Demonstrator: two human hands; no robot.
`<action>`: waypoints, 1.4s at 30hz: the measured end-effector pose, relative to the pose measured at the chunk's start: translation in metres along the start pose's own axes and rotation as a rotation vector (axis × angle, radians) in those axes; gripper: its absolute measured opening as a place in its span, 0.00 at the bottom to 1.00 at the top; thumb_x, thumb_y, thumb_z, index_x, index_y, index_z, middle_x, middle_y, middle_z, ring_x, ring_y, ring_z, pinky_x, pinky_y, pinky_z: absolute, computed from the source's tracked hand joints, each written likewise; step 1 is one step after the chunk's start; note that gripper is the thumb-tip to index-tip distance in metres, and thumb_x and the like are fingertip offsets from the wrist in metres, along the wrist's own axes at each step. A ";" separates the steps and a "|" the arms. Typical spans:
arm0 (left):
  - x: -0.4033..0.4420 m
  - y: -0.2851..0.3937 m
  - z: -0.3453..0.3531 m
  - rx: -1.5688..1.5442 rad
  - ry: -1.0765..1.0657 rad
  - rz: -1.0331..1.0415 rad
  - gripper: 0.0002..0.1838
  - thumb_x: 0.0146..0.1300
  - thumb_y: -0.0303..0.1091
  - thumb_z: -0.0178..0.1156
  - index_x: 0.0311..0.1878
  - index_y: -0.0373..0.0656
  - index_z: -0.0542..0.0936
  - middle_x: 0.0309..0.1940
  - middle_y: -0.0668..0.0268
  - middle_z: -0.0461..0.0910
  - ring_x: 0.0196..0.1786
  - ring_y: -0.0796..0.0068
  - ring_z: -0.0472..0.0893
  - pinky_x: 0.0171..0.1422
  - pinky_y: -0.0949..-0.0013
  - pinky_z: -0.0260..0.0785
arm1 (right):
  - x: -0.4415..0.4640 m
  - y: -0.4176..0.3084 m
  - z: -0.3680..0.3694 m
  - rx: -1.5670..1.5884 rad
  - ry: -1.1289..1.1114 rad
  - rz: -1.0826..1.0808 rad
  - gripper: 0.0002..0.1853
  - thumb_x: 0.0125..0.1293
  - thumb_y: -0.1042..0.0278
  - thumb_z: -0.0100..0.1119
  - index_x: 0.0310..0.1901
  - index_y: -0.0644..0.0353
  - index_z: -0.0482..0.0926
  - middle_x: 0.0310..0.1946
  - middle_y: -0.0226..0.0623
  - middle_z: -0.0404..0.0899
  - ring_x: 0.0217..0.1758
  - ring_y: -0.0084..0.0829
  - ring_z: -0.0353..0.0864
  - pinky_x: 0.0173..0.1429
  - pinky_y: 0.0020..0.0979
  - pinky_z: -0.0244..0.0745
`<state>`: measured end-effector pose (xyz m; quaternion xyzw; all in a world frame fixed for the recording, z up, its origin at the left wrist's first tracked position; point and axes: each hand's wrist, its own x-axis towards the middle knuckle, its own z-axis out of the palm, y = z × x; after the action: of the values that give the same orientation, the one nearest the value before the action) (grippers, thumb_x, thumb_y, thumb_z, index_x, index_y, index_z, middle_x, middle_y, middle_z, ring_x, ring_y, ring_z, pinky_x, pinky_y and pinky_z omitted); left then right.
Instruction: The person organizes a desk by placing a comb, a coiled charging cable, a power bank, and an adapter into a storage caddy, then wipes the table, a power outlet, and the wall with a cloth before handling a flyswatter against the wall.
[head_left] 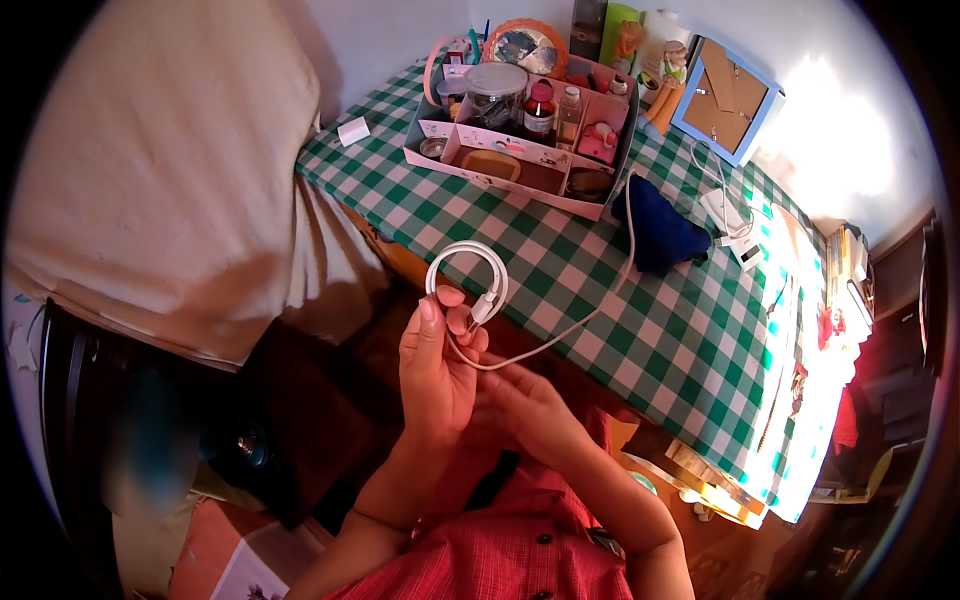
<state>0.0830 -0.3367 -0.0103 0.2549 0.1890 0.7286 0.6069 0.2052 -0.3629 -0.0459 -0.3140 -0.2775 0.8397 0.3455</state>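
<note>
My left hand holds a white charging cable wound into a small loop, pinched between thumb and fingers. A white plug at the cable's end rests against the loop near my fingertips. My right hand is just below and right of the left one, its fingers brought together at the cable's lower bend; the fingertips are partly hidden. From there, the loose length runs right and up onto the table, past a dark blue cloth item.
The table has a green-and-white checked cloth. On it stand a divided box with jars and bottles, a small white block, a blue-edged frame, a figurine and a white power strip. Draped beige fabric hangs left.
</note>
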 end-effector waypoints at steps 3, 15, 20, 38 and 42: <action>-0.003 0.002 0.003 0.011 0.045 0.061 0.14 0.75 0.40 0.43 0.47 0.41 0.74 0.29 0.74 0.70 0.33 0.85 0.69 0.41 0.77 0.66 | 0.009 -0.006 0.005 0.197 0.107 -0.271 0.21 0.73 0.64 0.47 0.63 0.64 0.64 0.53 0.40 0.76 0.47 0.28 0.81 0.54 0.30 0.76; -0.014 0.005 -0.012 0.157 0.026 0.015 0.15 0.75 0.38 0.43 0.44 0.38 0.76 0.31 0.72 0.71 0.37 0.82 0.72 0.54 0.70 0.70 | 0.010 -0.071 0.015 -0.612 0.275 -0.676 0.15 0.71 0.73 0.51 0.57 0.67 0.74 0.38 0.36 0.83 0.44 0.20 0.80 0.49 0.20 0.72; -0.015 0.006 -0.018 0.197 0.046 -0.037 0.15 0.74 0.37 0.46 0.42 0.37 0.78 0.33 0.72 0.73 0.37 0.82 0.70 0.56 0.71 0.67 | 0.007 -0.093 0.023 -0.801 0.226 -0.661 0.13 0.69 0.72 0.53 0.51 0.67 0.79 0.39 0.39 0.83 0.44 0.22 0.80 0.48 0.22 0.72; 0.049 0.049 0.011 1.585 -0.501 0.825 0.26 0.63 0.33 0.57 0.64 0.36 0.69 0.65 0.51 0.66 0.71 0.56 0.61 0.72 0.55 0.54 | -0.013 -0.126 0.013 -1.498 0.079 -0.765 0.08 0.64 0.69 0.54 0.38 0.63 0.80 0.28 0.47 0.77 0.32 0.51 0.76 0.37 0.43 0.70; 0.067 0.063 0.024 1.711 -0.919 0.613 0.20 0.57 0.29 0.59 0.55 0.38 0.76 0.46 0.54 0.79 0.55 0.56 0.76 0.72 0.49 0.53 | -0.019 -0.126 0.018 -1.478 0.126 -0.810 0.06 0.63 0.72 0.55 0.37 0.64 0.79 0.27 0.47 0.76 0.32 0.50 0.75 0.36 0.43 0.69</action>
<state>0.0393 -0.2839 0.0554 0.8962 0.3217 0.3047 0.0223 0.2539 -0.3053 0.0588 -0.3818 -0.8267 0.2345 0.3403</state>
